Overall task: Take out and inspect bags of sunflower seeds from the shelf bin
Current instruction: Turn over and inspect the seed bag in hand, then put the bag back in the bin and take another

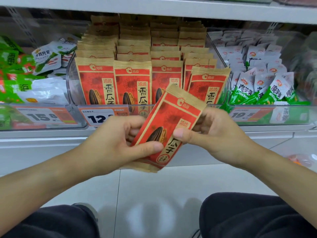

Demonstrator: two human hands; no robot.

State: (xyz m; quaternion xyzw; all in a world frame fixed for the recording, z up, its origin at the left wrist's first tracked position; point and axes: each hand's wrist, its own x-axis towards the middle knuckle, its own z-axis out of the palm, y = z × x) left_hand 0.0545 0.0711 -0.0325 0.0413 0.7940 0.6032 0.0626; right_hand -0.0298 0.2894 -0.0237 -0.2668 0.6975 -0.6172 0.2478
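Note:
A red and brown bag of sunflower seeds point(173, 121) is held tilted in front of the shelf, its printed face toward me. My left hand point(118, 141) grips its lower left edge, thumb on the front. My right hand point(211, 133) grips its right side, thumb pressed on the front. Behind it the clear shelf bin point(70, 86) holds several rows of the same bags point(132, 79) standing upright, one at the right point(209, 83) leaning.
A bin of green and white snack packs point(25, 79) sits to the left, another of white and green packs point(262, 83) to the right. Price tags point(101, 115) line the shelf front. A shelf board point(171, 7) hangs above. My knees and tiled floor are below.

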